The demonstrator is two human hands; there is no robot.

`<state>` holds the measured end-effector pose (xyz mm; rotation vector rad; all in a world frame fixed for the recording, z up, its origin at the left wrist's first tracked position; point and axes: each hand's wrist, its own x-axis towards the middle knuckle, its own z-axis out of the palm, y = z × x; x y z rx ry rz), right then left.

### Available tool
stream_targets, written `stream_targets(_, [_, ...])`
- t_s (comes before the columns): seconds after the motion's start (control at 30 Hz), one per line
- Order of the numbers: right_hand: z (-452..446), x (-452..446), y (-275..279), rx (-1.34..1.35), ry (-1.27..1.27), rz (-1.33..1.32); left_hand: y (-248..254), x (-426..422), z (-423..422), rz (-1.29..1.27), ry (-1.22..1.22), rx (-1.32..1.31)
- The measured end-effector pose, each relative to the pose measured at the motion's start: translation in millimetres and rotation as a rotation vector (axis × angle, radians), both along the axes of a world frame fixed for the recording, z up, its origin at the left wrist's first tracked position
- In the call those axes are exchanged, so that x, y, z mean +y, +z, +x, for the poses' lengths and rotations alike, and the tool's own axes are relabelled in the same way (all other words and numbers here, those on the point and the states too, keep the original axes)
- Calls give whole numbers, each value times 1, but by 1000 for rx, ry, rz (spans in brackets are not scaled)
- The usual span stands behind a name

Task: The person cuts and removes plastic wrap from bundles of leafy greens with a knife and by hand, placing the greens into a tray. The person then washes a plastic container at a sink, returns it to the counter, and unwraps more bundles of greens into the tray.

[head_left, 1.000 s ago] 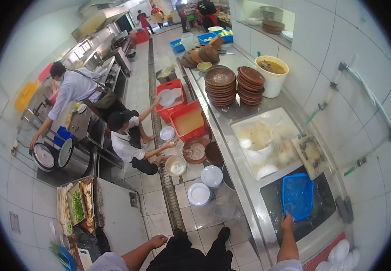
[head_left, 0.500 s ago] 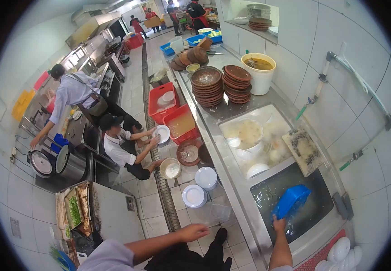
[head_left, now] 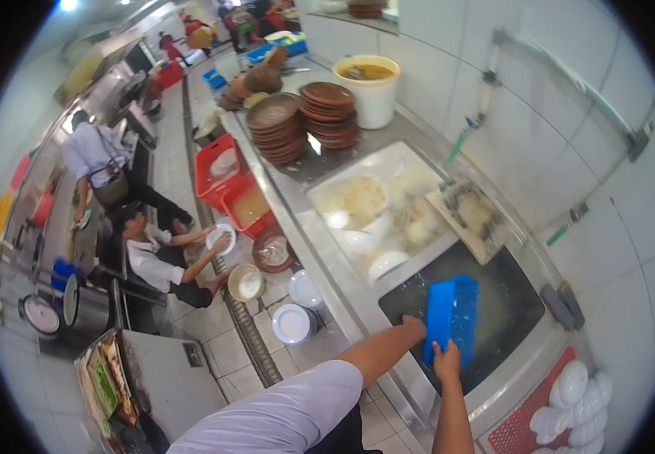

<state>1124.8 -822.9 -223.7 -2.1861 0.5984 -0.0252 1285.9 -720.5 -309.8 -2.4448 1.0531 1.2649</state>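
Note:
A blue plastic tub (head_left: 452,314) is tilted over the dark water of the right sink basin (head_left: 520,333), its open side towards the right. My right hand (head_left: 447,359) grips the tub's near end, with the thumb on the edge. My left hand (head_left: 414,327) is at the tub's left side, over the basin's left edge. Its fingers are hidden behind the tub, so I cannot tell whether they hold it. The left basin (head_left: 411,155) is full of cloudy water with white bowls and ladle-like spoons in it.
A grimy slab (head_left: 471,216) lies across the divider's right end. Stacked brown clay dishes (head_left: 276,125) and a white bucket (head_left: 377,98) stand behind. White bowls (head_left: 570,382) rest on a red mat (head_left: 520,427). A crouching person (head_left: 149,257) handles a white plate at left.
My left hand has moved from above the floor to the blue tub. The tub has turned more upright in my right hand, and the view has swung to the right.

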Motion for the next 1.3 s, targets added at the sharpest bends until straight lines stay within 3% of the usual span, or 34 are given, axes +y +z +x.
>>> stream_targets(0.1, [4,4,30,250,-40,-28,-20,-33,-32,8,88,25])
stream_targets(0.17, [-2,-8,8,281,-65,-43,-17,-29,-32,7,110,16])
stream_targets(0.33, [12,-26,-39,383,46,-239,60,-4,-6,-78,150,18])
stream_targets(0.43, [25,-19,-51,410,65,-343,71,-11,-11,-396,785,228])
stream_targets(0.47, [27,-20,-70,403,65,-378,34,-24,-21,-582,916,244])
stream_targets(0.5, [38,-16,-51,490,134,-204,-19,-36,-35,-759,1036,281])
stream_targets(0.53, [43,-10,-57,531,127,-196,-40,-33,-41,-811,999,421])
stream_targets(0.57, [24,-20,-103,206,266,-324,-27,-29,-36,-587,901,498])
stream_targets(0.6, [25,-17,-69,365,363,-245,-13,-36,-35,-487,838,342])
stream_targets(0.63, [22,-19,-53,366,379,-102,-26,-36,-30,-470,621,241])
stream_targets(0.67, [20,-19,-21,325,324,-216,26,-29,-25,-404,650,178])
stream_targets(0.7, [12,-20,14,275,285,-333,20,-28,-23,-386,540,82])
stream_targets(0.77, [1,-31,48,105,-86,-679,36,-29,-21,-299,768,24])
stream_targets(0.8, [2,-33,55,0,-267,-841,26,-26,-21,-289,735,8])
stream_targets(0.9, [4,-56,5,407,-602,-275,-1,-22,-24,-262,686,-38])
stream_targets(1.0, [-3,-82,-40,429,-490,-288,30,-15,-19,-263,726,-73])
stream_targets(1.07, [-7,-103,-33,505,-325,-246,52,-4,-16,-308,763,-116])
stream_targets(1.2, [1,-105,-11,202,-280,-252,26,13,-14,-322,596,-75])
stream_targets(1.3, [25,-100,66,244,-173,-233,49,5,-17,-88,320,192])
